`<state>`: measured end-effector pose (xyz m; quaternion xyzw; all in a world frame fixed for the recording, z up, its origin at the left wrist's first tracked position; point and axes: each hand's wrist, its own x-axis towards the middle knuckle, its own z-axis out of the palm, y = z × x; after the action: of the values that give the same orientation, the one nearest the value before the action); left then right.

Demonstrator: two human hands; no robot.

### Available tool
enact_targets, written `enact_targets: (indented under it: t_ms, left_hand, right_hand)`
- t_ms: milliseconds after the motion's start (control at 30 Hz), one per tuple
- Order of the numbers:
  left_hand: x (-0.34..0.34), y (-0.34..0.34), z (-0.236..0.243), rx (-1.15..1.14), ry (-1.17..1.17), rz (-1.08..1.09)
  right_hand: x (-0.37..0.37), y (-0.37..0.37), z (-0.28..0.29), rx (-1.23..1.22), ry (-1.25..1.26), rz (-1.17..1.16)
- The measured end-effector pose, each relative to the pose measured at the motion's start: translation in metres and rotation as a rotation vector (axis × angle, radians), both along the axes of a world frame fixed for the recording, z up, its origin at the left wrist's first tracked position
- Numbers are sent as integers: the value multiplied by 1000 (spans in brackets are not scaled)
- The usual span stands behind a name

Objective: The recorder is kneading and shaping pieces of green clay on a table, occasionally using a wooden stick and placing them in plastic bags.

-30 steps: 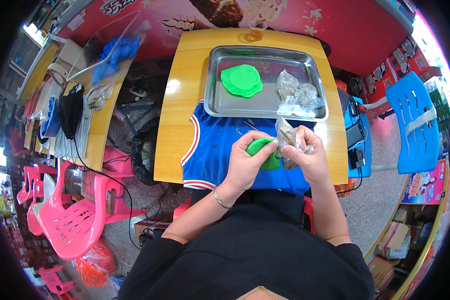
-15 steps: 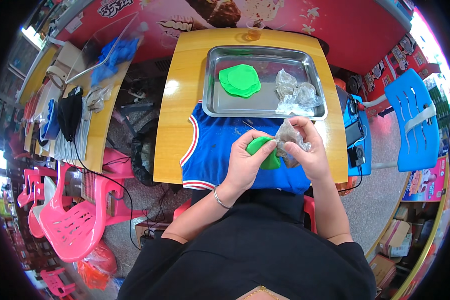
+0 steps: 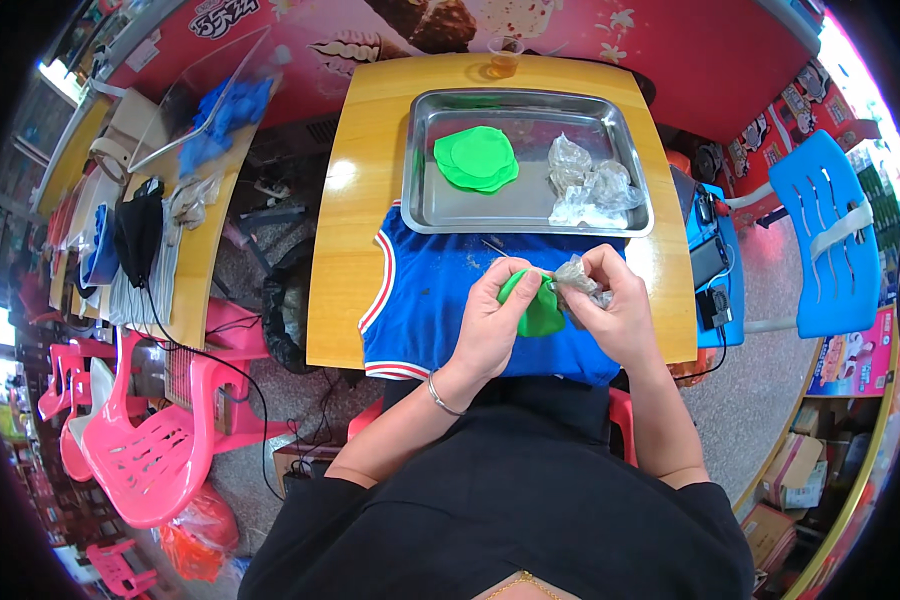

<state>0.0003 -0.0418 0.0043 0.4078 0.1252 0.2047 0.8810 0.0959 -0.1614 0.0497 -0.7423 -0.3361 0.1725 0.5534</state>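
Pinched in left hand: green round piece, low over blue jersey — right hand, at 3 o'clock, grips crinkled clear wrapper. Wrapper now nearer the green piece than a second ago — seemingly peeling off. More green pieces in steel tray at 12.

One tray, perhaps three wrappers

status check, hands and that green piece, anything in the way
Left hand grips the green piece. Right hand pinches the crumpled clear wrapper against it. Both over the blue jersey, near side of the metal tray. Nothing between them.
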Motion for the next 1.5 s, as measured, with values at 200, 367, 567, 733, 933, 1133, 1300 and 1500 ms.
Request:
enact_targets:
  t_ms: [200,367,567,733,933,1133,1300,1500]
  left_hand:
    - [2,2,4,123,7,52]
    - [1,1,6,-32,38,13]
    - [0,-1,16,24,34,2]
    - [-1,-1,18,29,17,-2]
    - [0,-3,18,27,-10,12]
    - [-2,-4,19,67,11,15]
    - [-4,-5,19,198,24,-5]
    - [1,-6,14,480,-9,43]
  right_hand:
    - [-3,0,1,37,42,19]
    - [-5,-1,1,47,-19,68]
    - [-7,-3,15,-22,-138,138]
    - [-2,-10,10,-114,-140,154]
    - [-9,-6,10,97,-74,44]
    - [-3,-12,13,-11,-225,179]
    - [-2,-11,15,-14,-375,255]
    - [-12,-3,15,-120,-573,75]
